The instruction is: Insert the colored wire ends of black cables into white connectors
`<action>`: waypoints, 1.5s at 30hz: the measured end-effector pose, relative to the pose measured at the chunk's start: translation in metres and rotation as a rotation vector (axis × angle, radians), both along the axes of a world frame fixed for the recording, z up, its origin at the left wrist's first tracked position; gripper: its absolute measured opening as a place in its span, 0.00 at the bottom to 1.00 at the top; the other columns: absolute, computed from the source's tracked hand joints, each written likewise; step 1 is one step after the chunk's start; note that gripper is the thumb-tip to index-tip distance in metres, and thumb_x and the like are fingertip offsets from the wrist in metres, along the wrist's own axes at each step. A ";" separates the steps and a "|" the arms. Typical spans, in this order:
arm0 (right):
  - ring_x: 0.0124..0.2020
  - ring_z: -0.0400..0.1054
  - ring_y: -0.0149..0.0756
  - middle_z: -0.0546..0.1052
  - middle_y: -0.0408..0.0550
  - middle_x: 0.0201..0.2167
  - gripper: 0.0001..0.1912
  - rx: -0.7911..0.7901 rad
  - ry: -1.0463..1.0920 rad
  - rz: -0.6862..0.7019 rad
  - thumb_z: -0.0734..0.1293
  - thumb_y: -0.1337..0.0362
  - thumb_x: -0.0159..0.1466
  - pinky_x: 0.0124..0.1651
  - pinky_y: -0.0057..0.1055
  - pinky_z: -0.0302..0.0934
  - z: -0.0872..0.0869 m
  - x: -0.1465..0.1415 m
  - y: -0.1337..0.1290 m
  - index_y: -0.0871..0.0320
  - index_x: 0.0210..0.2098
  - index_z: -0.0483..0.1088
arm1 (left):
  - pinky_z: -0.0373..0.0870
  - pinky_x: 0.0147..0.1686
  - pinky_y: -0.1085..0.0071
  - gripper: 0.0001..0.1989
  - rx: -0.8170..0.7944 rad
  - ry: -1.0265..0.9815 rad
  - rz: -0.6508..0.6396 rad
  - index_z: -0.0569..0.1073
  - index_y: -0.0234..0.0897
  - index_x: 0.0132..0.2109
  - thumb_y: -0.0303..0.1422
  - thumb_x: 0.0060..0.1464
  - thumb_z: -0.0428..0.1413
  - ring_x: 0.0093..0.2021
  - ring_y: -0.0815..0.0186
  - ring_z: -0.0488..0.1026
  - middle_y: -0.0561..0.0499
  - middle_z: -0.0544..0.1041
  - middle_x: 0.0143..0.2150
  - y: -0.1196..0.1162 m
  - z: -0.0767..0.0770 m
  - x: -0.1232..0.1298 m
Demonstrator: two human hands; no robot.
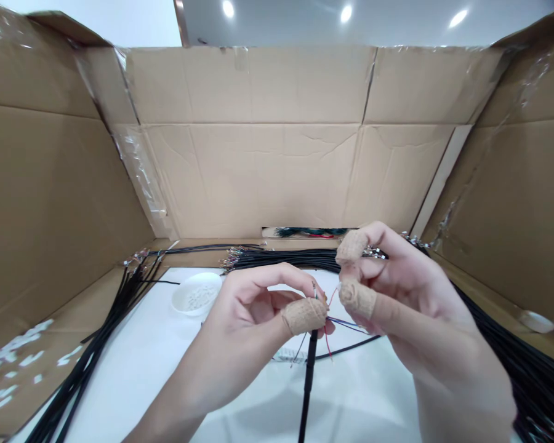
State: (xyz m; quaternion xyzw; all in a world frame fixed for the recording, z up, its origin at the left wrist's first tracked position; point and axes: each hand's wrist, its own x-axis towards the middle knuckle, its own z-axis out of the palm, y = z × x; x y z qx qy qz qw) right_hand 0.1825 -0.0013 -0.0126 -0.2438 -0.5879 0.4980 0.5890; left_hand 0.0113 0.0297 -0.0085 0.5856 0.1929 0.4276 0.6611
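In the middle of the head view, my left hand (272, 320) pinches the stripped end of a black cable (308, 375), its thumb wrapped in tan tape. Thin red, blue and dark wires (346, 322) fan out from that end. Close by on the right, my right hand (397, 301) has its taped thumb and forefinger pressed together beside the wires. A red wire runs up to these fingertips, and a tiny whitish piece seems to show there, too small to name. The cable hangs down toward the front edge of the view.
A white bowl (196, 294) of small white pieces stands on the white board (133, 369). Bundles of black cables lie at the left (106, 344), back (286, 258) and right (503, 357). White bits (13, 357) are scattered at far left. Cardboard walls (268, 172) surround the workspace.
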 end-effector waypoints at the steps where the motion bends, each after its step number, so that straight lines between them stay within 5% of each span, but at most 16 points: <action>1: 0.22 0.59 0.23 0.67 0.36 0.21 0.07 -0.013 0.062 0.026 0.70 0.66 0.65 0.25 0.19 0.54 0.000 -0.001 0.003 0.54 0.37 0.66 | 0.75 0.34 0.78 0.06 0.001 -0.010 -0.003 0.80 0.36 0.30 0.26 0.55 0.64 0.30 0.73 0.76 0.55 0.76 0.31 -0.001 0.000 0.000; 9: 0.20 0.52 0.23 0.64 0.36 0.21 0.13 -0.078 0.302 0.097 0.71 0.70 0.60 0.24 0.21 0.47 0.000 -0.015 0.007 0.55 0.31 0.61 | 0.71 0.35 0.78 0.04 0.166 0.104 0.074 0.78 0.35 0.30 0.26 0.52 0.64 0.34 0.71 0.73 0.53 0.75 0.33 -0.011 0.000 -0.004; 15: 0.21 0.53 0.24 0.64 0.36 0.22 0.14 -0.158 0.259 0.178 0.72 0.66 0.61 0.23 0.23 0.46 -0.004 -0.019 0.006 0.55 0.30 0.60 | 0.72 0.36 0.74 0.09 0.193 0.121 0.130 0.73 0.37 0.28 0.23 0.56 0.58 0.35 0.67 0.73 0.53 0.76 0.31 -0.017 -0.001 0.000; 24: 0.21 0.52 0.24 0.62 0.36 0.22 0.11 -0.092 0.117 0.311 0.70 0.65 0.64 0.23 0.23 0.45 0.000 -0.004 0.013 0.55 0.35 0.61 | 0.68 0.33 0.79 0.08 0.213 0.138 0.023 0.75 0.37 0.31 0.20 0.53 0.60 0.33 0.73 0.71 0.56 0.74 0.30 -0.012 -0.003 -0.003; 28: 0.22 0.52 0.24 0.62 0.36 0.24 0.11 -0.074 0.203 0.238 0.68 0.69 0.65 0.24 0.22 0.47 -0.002 -0.009 0.009 0.54 0.33 0.60 | 0.69 0.34 0.77 0.09 0.177 0.138 0.047 0.72 0.37 0.28 0.22 0.55 0.58 0.33 0.71 0.72 0.56 0.73 0.29 -0.015 -0.003 -0.001; 35: 0.23 0.55 0.26 0.62 0.38 0.23 0.11 -0.121 0.275 0.093 0.66 0.69 0.65 0.27 0.22 0.54 -0.001 -0.021 0.000 0.54 0.31 0.59 | 0.71 0.29 0.70 0.10 0.265 0.175 0.348 0.68 0.38 0.23 0.21 0.45 0.58 0.27 0.67 0.71 0.55 0.71 0.26 -0.020 -0.001 0.009; 45: 0.22 0.57 0.25 0.64 0.39 0.22 0.14 -0.149 0.335 -0.066 0.69 0.70 0.63 0.26 0.20 0.57 -0.002 -0.033 -0.011 0.55 0.29 0.58 | 0.73 0.25 0.70 0.12 0.244 0.147 0.407 0.66 0.38 0.20 0.21 0.44 0.58 0.27 0.64 0.75 0.53 0.72 0.22 -0.027 0.008 0.016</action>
